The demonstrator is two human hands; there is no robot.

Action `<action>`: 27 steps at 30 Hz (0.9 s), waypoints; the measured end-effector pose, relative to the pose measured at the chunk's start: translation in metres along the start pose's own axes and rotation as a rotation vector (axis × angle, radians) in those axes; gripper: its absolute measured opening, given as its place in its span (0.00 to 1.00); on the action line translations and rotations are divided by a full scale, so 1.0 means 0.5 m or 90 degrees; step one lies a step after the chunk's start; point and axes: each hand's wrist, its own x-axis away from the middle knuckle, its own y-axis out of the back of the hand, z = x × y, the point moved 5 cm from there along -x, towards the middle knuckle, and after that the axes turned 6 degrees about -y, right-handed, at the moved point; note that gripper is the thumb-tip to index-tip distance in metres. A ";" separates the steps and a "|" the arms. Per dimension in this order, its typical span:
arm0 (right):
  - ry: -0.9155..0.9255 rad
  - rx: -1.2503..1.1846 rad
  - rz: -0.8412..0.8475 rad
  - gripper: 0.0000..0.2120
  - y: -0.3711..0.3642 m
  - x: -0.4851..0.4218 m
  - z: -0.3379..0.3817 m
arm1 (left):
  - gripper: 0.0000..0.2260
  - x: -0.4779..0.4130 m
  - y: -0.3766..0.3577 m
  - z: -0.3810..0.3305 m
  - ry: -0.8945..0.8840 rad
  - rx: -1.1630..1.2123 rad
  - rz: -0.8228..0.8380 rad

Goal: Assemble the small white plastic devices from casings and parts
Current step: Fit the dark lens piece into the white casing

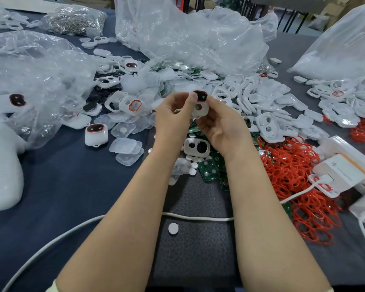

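Observation:
Both my hands hold one small white casing (200, 109) above the table's middle. It carries a dark insert with a red rim at its top and a round hole lower down. My left hand (172, 116) pinches its top left edge. My right hand (223, 125) grips its right side and underside. Below the hands lie another white casing (196, 146) with two dark holes, green circuit boards (209, 168) and white round discs (193, 159). An assembled device (96, 134) with a red-rimmed window stands to the left.
Heaps of white casings (261, 98) and clear covers (126, 148) fill the middle. Red rings (293, 175) pile up at the right beside white charger boxes (341, 171). Crumpled clear bags (190, 39) lie behind and left. A white cable (198, 217) crosses the dark mat near me.

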 end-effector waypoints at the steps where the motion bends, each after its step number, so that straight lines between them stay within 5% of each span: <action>1: 0.007 0.019 -0.006 0.06 -0.001 0.001 0.001 | 0.02 0.000 0.001 0.003 0.013 -0.005 -0.002; 4: 0.087 0.138 -0.031 0.06 -0.007 0.008 0.009 | 0.03 -0.003 -0.001 0.012 0.052 0.009 -0.004; 9: 0.410 0.579 -0.189 0.05 -0.039 0.046 0.034 | 0.03 -0.002 -0.006 0.010 0.030 -0.011 -0.017; 11: 0.462 0.627 -0.221 0.08 -0.047 0.054 0.037 | 0.10 -0.003 -0.016 0.011 0.051 0.029 0.005; 14: 0.487 0.663 -0.213 0.09 -0.051 0.055 0.040 | 0.19 -0.004 -0.031 0.018 0.151 0.161 0.048; 23: 0.468 0.691 -0.199 0.10 -0.048 0.047 0.030 | 0.06 0.003 -0.025 0.021 0.119 0.105 0.063; 27: 0.463 0.699 -0.190 0.11 -0.043 0.042 0.027 | 0.07 0.003 -0.021 0.022 0.136 0.113 0.072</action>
